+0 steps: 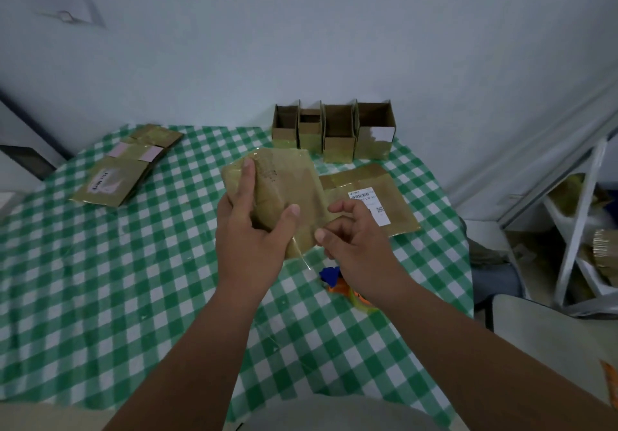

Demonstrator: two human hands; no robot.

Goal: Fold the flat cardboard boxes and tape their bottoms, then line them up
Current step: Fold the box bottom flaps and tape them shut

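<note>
The table (100, 280) carried a green-and-white checked cloth and filled most of the view. At eleven o'clock on it lay a stack of flat boxes (127, 166), some bearing pink labels. At one o'clock, against the wall, four folded boxes (334, 131) stood upright in a row, touching side by side, tops open. Just in front of them, at two o'clock, one flat box (371, 196) with a white barcode label lay on the cloth. At centre, the held box (291, 179) was raised above the table. The left hand (250, 226) gripped its left side, thumb and fingers curled round the cardboard. The right hand (354, 243) pinched its lower right corner, beside a loose strip of clear tape (302, 258). A blue and orange object (337, 283) lay at five o'clock, partly hidden beneath the right wrist.
</note>
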